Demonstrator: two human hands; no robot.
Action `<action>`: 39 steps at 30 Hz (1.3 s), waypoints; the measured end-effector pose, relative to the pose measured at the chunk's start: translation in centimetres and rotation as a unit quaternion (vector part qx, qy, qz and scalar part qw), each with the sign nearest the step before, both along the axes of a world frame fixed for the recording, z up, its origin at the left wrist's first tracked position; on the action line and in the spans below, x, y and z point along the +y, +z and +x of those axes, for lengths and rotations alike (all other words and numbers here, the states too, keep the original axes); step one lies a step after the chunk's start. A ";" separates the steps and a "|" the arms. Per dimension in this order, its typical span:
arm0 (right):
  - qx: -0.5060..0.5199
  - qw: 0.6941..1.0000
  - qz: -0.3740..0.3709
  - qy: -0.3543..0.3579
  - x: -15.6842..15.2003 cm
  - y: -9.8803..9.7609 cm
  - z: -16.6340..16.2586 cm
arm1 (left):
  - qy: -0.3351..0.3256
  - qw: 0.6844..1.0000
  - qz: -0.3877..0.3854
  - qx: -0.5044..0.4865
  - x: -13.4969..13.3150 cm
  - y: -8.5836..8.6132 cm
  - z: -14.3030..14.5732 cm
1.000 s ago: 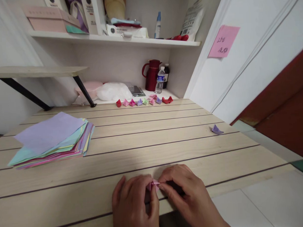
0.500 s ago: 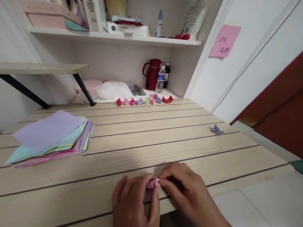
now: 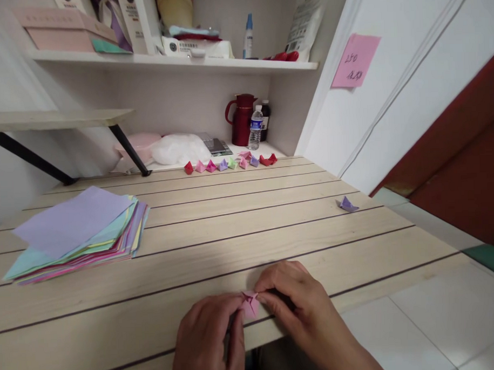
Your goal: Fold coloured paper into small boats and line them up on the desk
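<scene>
A small folded piece of pink paper (image 3: 250,306) is held between my two hands near the front edge of the table. My left hand (image 3: 211,332) pinches its left side between thumb and forefinger. From the other side, my right hand (image 3: 293,299) grips the upper right corner with thumb and fingertip. Folds with a darker pink gap show on the paper's upper part. To the left lies a stack of coloured paper sheets (image 3: 123,240), with a purple sheet (image 3: 76,218) on top.
Several small folded paper pieces (image 3: 211,166) line the table's back edge. A purple folded paper piece (image 3: 347,204) sits at the right. Behind stand a dark red jug (image 3: 241,120) and a water bottle (image 3: 255,128). A small raised shelf (image 3: 58,120) rises at back left.
My left hand has shifted slightly left and its fingers have moved to the paper's left side, so more of the pink paper shows. The whole view has shifted a little.
</scene>
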State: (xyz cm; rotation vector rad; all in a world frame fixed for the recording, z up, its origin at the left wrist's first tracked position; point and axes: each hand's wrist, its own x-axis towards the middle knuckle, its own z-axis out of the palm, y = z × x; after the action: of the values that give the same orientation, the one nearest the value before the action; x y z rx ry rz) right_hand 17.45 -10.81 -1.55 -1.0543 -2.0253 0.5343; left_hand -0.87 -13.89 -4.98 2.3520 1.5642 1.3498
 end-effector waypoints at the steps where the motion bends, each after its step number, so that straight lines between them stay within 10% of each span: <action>1: -0.001 1.000 0.003 0.002 0.0 0.0 0.0 | -0.002 1.000 0.011 0.013 0.1 0.0 0.0; 16: -0.090 0.984 0.142 -0.062 -1.0 -1.2 -0.3 | 0.094 0.994 0.050 0.011 -0.5 -0.6 2.0; 39: -0.063 0.989 0.124 -0.041 -0.5 -1.2 -0.2 | 0.081 0.996 0.047 -0.002 -0.2 -0.5 2.2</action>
State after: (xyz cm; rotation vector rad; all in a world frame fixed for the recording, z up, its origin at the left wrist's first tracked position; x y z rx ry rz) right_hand 17.27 -11.30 -2.78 -1.0343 -2.0834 0.1699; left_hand 1.32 -14.12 -5.50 2.3150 1.7639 1.4889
